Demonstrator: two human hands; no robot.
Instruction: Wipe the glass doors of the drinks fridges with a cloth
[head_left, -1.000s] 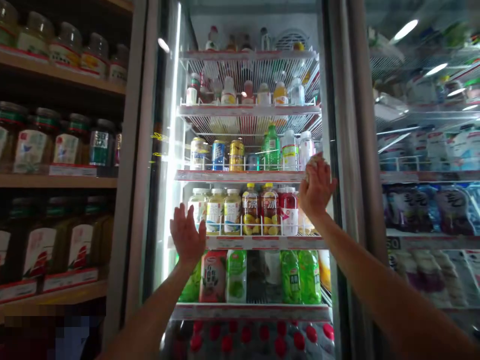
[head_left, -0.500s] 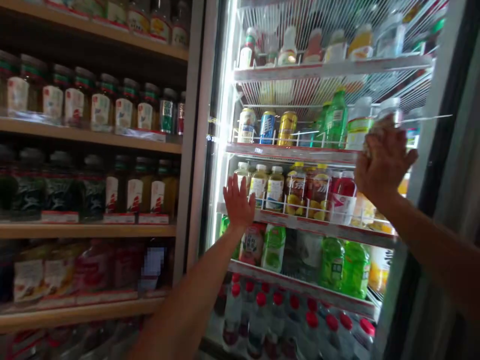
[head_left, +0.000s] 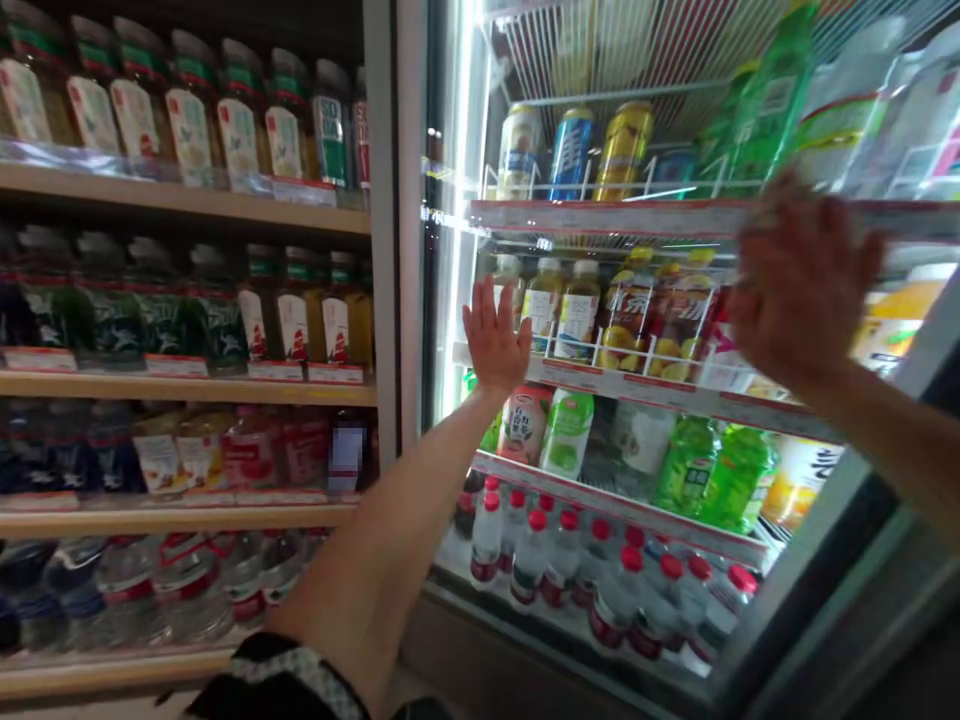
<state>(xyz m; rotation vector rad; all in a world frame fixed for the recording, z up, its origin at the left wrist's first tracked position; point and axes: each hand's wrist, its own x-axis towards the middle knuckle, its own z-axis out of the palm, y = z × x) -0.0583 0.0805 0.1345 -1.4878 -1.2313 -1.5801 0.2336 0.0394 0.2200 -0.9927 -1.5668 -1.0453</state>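
Observation:
My left hand (head_left: 496, 338) is flat with its fingers spread, holding nothing. It appears to lean on the glass door of the lit drinks cooler, in front of bottles with pale labels (head_left: 577, 312). Higher and to the right, my right hand (head_left: 806, 280) is blurred by motion in front of the cooler shelves. A crumpled pale cloth shows under its fingers in the earlier frame; now the blur mostly hides it. Behind this hand stand a green bottle (head_left: 776, 95) and a clear bottle with a green-edged label (head_left: 844, 120).
Wooden shelves (head_left: 187, 383) on the left hold rows of bottles. A grey upright frame (head_left: 382, 230) divides them from the cooler. Inside the cooler are a blue can (head_left: 571, 155), a gold can (head_left: 624, 150), green jugs (head_left: 688, 462) and, at the bottom, several red-capped bottles (head_left: 531, 560).
The view has tipped down and come closer, so the shelves sit higher. My left hand stays spread at about the same shelf. My right hand has moved a little and is more blurred.

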